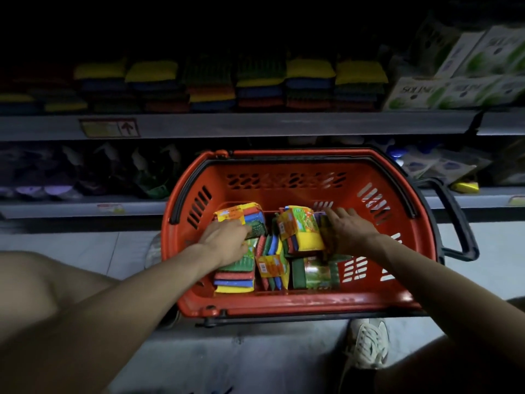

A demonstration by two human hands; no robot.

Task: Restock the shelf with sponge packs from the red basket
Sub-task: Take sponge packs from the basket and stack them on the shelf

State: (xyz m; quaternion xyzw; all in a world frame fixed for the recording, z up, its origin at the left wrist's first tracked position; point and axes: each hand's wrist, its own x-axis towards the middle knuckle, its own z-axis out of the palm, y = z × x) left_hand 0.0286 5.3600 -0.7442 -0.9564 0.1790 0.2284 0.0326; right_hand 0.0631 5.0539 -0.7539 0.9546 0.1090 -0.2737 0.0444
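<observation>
the red basket (284, 304) stands on the floor, and every place here is told from it. inside it, on its bottom, lie the sponge packs (272, 267): some flat in stacks at its near left, some standing on edge in its middle, and a green one at its near right.

the left hand (224, 241) reaches in over the basket's left wall and rests on the packs in its left half, just near of a yellow-labelled pack (238, 216). its fingers bend down among the packs and their tips are hidden, so i cannot tell whether it grips one.

the right hand (350, 233) reaches in from the basket's right side. its fingers are stretched straight and spread, lying against the right side of a tilted pack (301, 231) in the basket's middle; the thumb is hidden.

a black handle (460, 223) juts out past the basket's right wall.

beyond the basket's far rim runs the shelf (255, 125), dim, with stacked sponges (210, 86) in yellow, blue, green and red on it. beyond the basket and to its right, white boxes (468, 86) sit on the same shelf.

just near of the basket's right corner is a white shoe (368, 344).
</observation>
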